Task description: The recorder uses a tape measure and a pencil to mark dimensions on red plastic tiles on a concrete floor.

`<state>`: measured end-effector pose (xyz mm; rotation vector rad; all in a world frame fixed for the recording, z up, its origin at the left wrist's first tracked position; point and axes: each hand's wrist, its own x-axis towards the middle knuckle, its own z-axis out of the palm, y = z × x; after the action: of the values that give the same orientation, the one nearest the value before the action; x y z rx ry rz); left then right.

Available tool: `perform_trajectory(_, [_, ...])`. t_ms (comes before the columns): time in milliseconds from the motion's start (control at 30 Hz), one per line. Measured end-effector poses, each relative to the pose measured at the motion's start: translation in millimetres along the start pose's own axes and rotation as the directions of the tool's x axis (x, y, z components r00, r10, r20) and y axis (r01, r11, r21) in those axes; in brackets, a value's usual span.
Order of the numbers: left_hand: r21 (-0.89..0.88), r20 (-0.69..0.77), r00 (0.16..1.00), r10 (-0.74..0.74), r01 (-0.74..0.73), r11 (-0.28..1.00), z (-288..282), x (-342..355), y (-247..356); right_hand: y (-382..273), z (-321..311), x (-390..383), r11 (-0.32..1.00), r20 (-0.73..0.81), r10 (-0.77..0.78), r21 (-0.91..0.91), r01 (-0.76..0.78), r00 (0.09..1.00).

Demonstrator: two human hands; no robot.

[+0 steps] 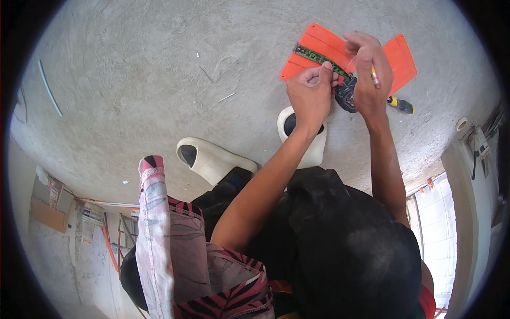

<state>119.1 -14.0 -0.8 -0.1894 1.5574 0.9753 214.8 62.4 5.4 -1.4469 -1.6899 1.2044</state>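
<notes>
A flat orange panel (326, 40) with small corner holes lies on the floor at the upper right, its middle partly covered by my hands. The green blade of a tape measure (313, 55) stretches across it, and the dark tape measure case (346, 95) sits at the panel's near edge. My left hand (313, 87) is closed, thumb and fingers pinching the blade close to the case. Above the panel, my right hand (370, 74) is bent around a yellow pencil (375, 78); its pink eraser end shows, while blur obscures the fingertips.
A yellow-and-black handled screwdriver (402, 105) lies right of the case. My pale shoes (215, 159) stand on the concrete floor (149, 69). Cut tube pieces (49, 87) and small scraps are scattered to the left. A round pale object (461, 124) lies far right.
</notes>
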Motion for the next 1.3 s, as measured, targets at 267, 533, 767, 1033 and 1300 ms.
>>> perform_trajectory(267, [0.001,0.069,0.997,0.033,-0.033,0.999,-1.7,0.7,0.0,2.6,-37.1,-35.4,0.749,0.364,-0.164,-0.558,0.356,0.917])
perform_trajectory(533, [-0.038,0.139,0.987,0.080,-0.075,0.996,-7.5,-3.8,-6.4,11.8,-30.3,-54.2,0.800,0.287,-0.248,-0.478,0.362,0.925])
perform_trajectory(767, [0.054,0.183,0.945,0.272,-0.286,0.957,-16.9,-28.5,-17.9,8.5,-27.5,-63.7,0.929,0.128,-0.168,-0.310,0.200,0.977])
perform_trajectory(1033, [0.083,0.333,0.907,0.259,-0.302,0.950,-33.4,-26.3,-21.0,10.4,-27.0,-87.5,0.988,0.073,-0.066,-0.132,0.076,0.995])
perform_trajectory(1300, [0.105,0.472,0.869,0.147,-0.221,0.970,-49.4,-12.8,-13.4,13.9,-22.4,-105.3,0.987,0.048,0.158,0.032,-0.160,0.986])
